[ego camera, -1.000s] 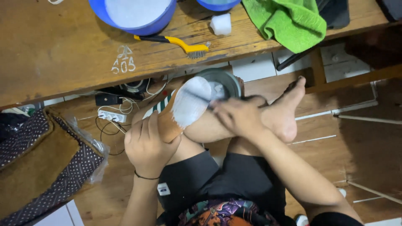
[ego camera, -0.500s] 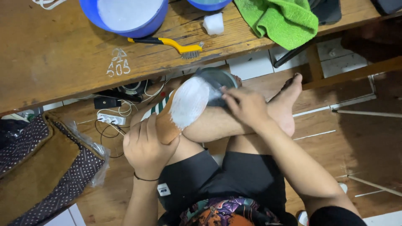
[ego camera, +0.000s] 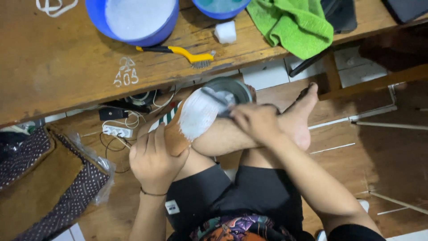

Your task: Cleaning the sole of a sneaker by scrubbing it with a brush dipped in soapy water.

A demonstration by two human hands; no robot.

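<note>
— Two hands are recorded at work over a crossed leg; what room is left around them?

— Little on the near side. The left hand (ego camera: pixel 156 160) is closed around the heel end of a shoe (ego camera: pixel 189 120), which is propped on the bent knee. The right hand (ego camera: pixel 256 122) is curled shut on a dark-handled brush (ego camera: pixel 218 99), the bare foot (ego camera: pixel 299 116) lying just beside it. Open wooden floor (ego camera: pixel 356 156) is seen to the right; to the left, a dotted cushion (ego camera: pixel 53 187) and a power strip (ego camera: pixel 117 130) with tangled cables crowd the space. The table edge (ego camera: pixel 89 96) overhangs just beyond the shoe.

— How is the shoe described?

— The sole side is coated in white foam; a tan heel and a green-and-white striped upper are visible. A round grey dish (ego camera: pixel 232 89) is seen behind its toe.

— What lies farther off?

— On the table, a yellow-handled wire brush (ego camera: pixel 178 52), a blue basin (ego camera: pixel 138 20) of suds, a white block (ego camera: pixel 225 32) and a green cloth (ego camera: pixel 292 27) are noted.

— Any change from half a second before?

— The right hand has been drawn back from the toe toward the mid-sole; the left grip is unchanged.
</note>
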